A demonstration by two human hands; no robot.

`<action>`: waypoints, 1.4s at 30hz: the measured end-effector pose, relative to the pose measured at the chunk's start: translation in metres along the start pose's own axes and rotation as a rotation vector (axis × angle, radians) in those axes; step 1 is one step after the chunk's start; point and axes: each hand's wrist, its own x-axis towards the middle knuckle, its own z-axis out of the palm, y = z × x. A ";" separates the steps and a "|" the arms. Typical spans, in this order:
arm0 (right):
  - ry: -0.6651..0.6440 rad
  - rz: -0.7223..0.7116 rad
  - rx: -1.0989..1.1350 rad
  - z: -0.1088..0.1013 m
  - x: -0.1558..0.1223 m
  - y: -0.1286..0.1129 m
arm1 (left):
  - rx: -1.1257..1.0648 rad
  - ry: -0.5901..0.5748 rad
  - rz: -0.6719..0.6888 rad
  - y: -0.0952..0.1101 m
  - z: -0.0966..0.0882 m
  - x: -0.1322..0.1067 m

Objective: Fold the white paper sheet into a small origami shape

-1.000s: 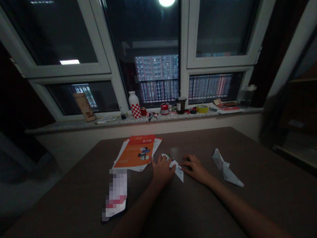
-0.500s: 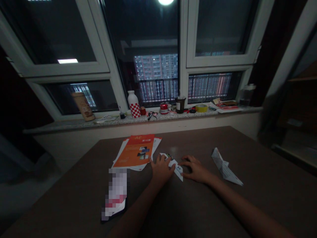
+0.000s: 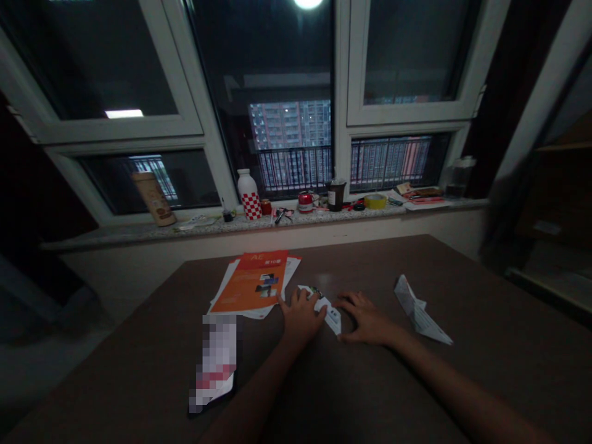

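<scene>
A small folded white paper [image 3: 332,319] with a dark printed patch lies on the brown table between my two hands. My left hand [image 3: 300,314] rests over its left side, fingers spread, thumb and fingertips on the paper. Part of the paper is hidden under those fingers. My right hand [image 3: 367,319] is at the right edge, its thumb by the paper's lower tip. Its index finger is stretched toward the upper edge, well apart from the thumb. Farther right lies another folded paper piece [image 3: 422,314], pointed at its near end, with nothing touching it.
Orange booklet [image 3: 250,287] and white sheets lie left of my left hand. Nearer stands out a dark-edged flat object [image 3: 217,364], mostly pixelated. On the windowsill are a checkered bottle [image 3: 250,200], a brown tumbler [image 3: 155,200], a dark cup [image 3: 335,196] and yellow tape [image 3: 375,201].
The paper's lower tip looks shorter and blunter. My right thumb has shifted slightly down beside that tip. My left hand has stayed almost in place.
</scene>
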 end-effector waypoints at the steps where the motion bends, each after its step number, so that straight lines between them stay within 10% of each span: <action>1: 0.004 0.000 -0.001 0.000 0.000 0.000 | -0.002 -0.004 -0.002 0.000 0.001 0.000; 7: 0.097 0.003 0.026 -0.003 0.003 0.005 | -0.037 -0.050 0.031 -0.003 0.001 0.001; 16: 0.580 0.443 -0.511 -0.014 -0.003 0.017 | -0.072 -0.106 0.062 -0.005 -0.003 0.001; 23: 0.529 0.582 -0.466 -0.011 -0.007 0.027 | -0.125 -0.142 0.157 -0.006 -0.004 -0.002; 38: 0.310 -0.071 -0.201 -0.007 0.004 0.009 | -0.011 -0.096 -0.038 -0.005 -0.002 0.000; 42: 0.338 -0.045 -0.258 -0.005 0.004 0.008 | -0.040 -0.118 -0.049 -0.009 0.000 0.002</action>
